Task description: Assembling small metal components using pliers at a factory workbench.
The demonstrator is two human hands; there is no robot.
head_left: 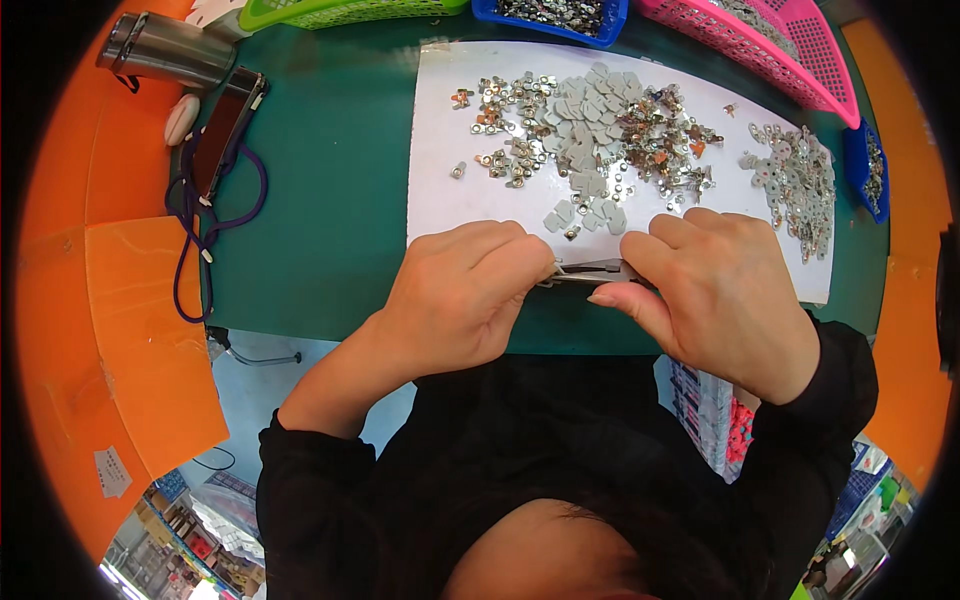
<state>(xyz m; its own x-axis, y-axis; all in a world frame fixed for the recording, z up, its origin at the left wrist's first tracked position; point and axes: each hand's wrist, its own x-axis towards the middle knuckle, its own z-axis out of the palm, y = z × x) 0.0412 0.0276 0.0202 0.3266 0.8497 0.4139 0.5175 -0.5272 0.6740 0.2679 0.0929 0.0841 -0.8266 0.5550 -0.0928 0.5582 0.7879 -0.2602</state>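
Note:
My left hand (462, 296) pinches a small metal part against the tip of a dark tool (598, 270) at the near edge of a white sheet (440, 170). My right hand (716, 290) grips the tool's other end, thumb underneath. Just beyond my fingers lie several grey flat pads (588, 214). Further back on the sheet is a heap of small metal parts and grey pads (590, 125). A second pile of silvery parts (795, 180) lies on the sheet's right side.
The sheet rests on a green mat (320, 200). A phone with a purple lanyard (225, 135) and a steel flask (165, 50) lie at the left. Green (340, 12), blue (550, 22) and pink baskets (790, 50) line the back; a blue bin (865, 165) sits right.

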